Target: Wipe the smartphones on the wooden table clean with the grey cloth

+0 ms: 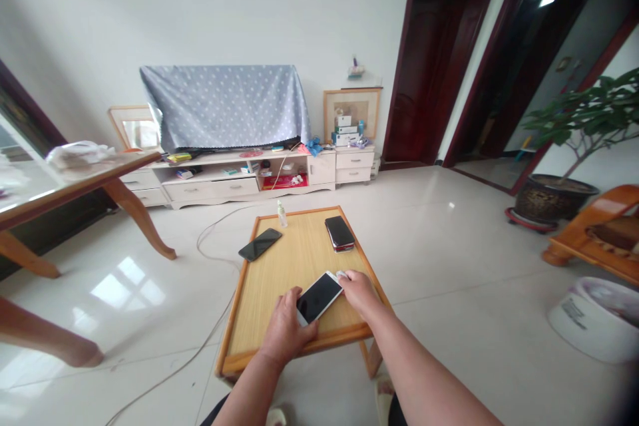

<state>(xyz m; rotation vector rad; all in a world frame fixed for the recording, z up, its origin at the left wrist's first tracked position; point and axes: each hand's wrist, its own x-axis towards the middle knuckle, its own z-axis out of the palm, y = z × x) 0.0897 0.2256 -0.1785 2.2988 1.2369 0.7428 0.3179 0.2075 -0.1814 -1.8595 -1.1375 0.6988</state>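
Observation:
A white-framed smartphone [319,297] with a dark screen is tilted over the near part of a small wooden table. My left hand [285,325] grips its lower left end, thumb along the near edge. At the phone's upper right corner, my right hand [358,291] is closed on a small white piece [342,274], which may be a cloth or tissue; most of it is hidden by the fingers. A black smartphone [260,244] lies by the table's left edge. Towards the back stands a small clear bottle [282,214] with a pale green top. Several stacked phones [339,233] lie at the right.
The low wooden table [279,279] has a raised rim. A cable [200,349] runs over the floor on its left. A larger table [124,170] stands at far left, a white bucket [594,319] and a potted plant [554,196] at right. A white cabinet [214,190] lines the wall.

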